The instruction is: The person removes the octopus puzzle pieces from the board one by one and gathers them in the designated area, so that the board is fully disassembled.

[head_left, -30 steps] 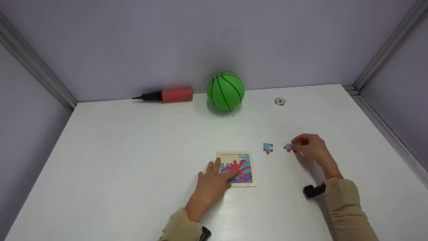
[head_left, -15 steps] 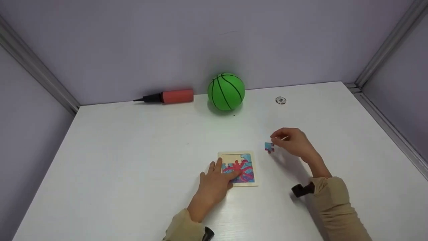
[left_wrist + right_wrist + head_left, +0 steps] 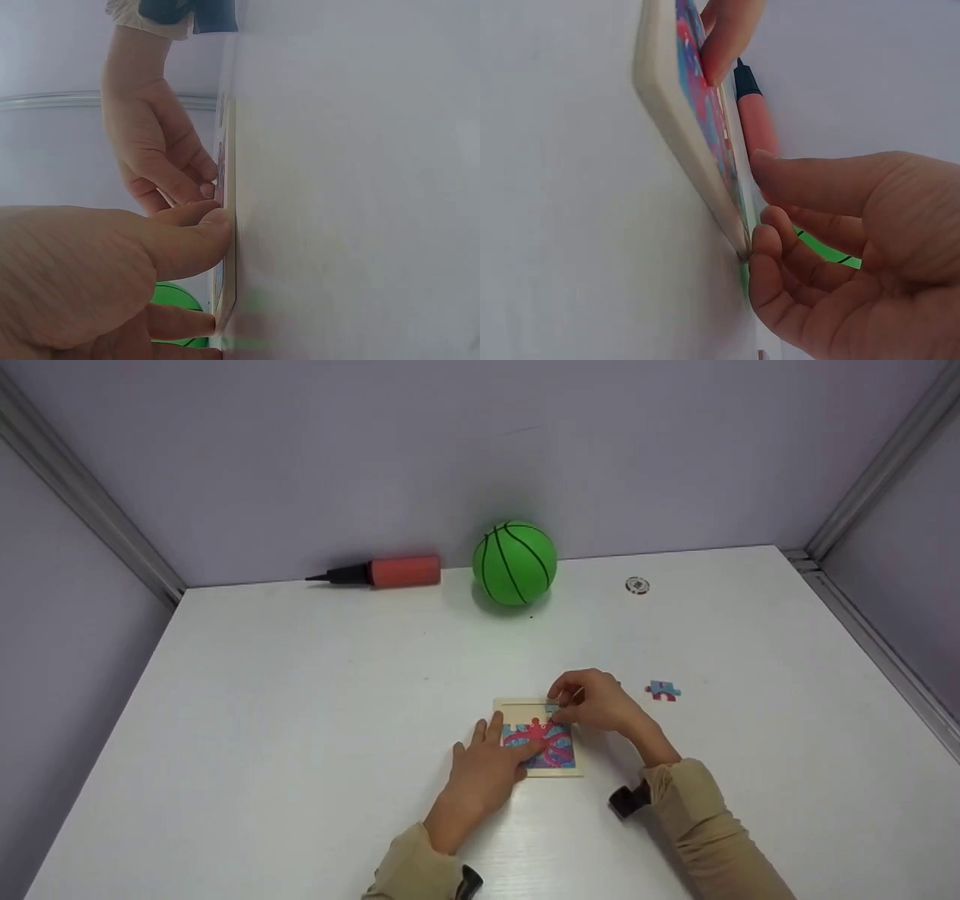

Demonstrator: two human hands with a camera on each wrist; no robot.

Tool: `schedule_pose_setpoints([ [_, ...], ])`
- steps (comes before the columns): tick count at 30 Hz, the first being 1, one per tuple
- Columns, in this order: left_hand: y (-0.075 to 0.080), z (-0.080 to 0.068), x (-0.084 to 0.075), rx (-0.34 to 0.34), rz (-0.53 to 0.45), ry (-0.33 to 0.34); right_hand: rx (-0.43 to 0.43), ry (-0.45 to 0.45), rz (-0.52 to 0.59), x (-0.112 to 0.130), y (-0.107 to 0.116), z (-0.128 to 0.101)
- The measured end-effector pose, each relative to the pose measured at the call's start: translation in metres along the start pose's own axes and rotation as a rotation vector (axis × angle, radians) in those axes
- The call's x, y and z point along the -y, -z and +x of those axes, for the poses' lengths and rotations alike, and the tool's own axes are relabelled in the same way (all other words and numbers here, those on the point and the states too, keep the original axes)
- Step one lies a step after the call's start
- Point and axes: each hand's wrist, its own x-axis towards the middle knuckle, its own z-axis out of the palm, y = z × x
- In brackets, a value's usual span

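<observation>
While the left hand lay flat with straight fingers pressing on the left part of the puzzle, the right hand hovered at the board's far right corner, fingers curled and pinching what looked like a small piece; honestly the piece was mostly hidden under the fingertips, so I couldn't tell its exact outline; the board sat a bit toward the near edge of the table, roughly midway between the left and right edges; the bare wooden strip ran along the board's far edge, so the gap lay just left of the pinch and its long axis went left to right; right hand was clearly the nearer one to that gap, left hand was at the near left corner; a loose piece lay on the table well to the right of the board, apart from both hands; at the far edge sat the ball with the pump to its left; a small disc lay toward the far right corner.
</observation>
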Motion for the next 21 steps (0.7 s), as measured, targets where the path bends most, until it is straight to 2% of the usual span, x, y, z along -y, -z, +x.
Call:
schedule_pose_setpoints([
  [11,-0.0016,0.0015,0.0010,-0.021,0.029,-0.010,-0.023,0.000,-0.095,0.0020,-0.0001,-0.0004],
  [18,-0.0023,0.0003,0.0006,-0.024,0.036,-0.009,-0.008,-0.014,-0.117,0.0036,-0.0007,-0.0010],
  [21,-0.0019,-0.0006,0.0007,-0.024,0.032,-0.009,0.008,0.011,-0.133,0.0030,-0.0013,-0.0005],
])
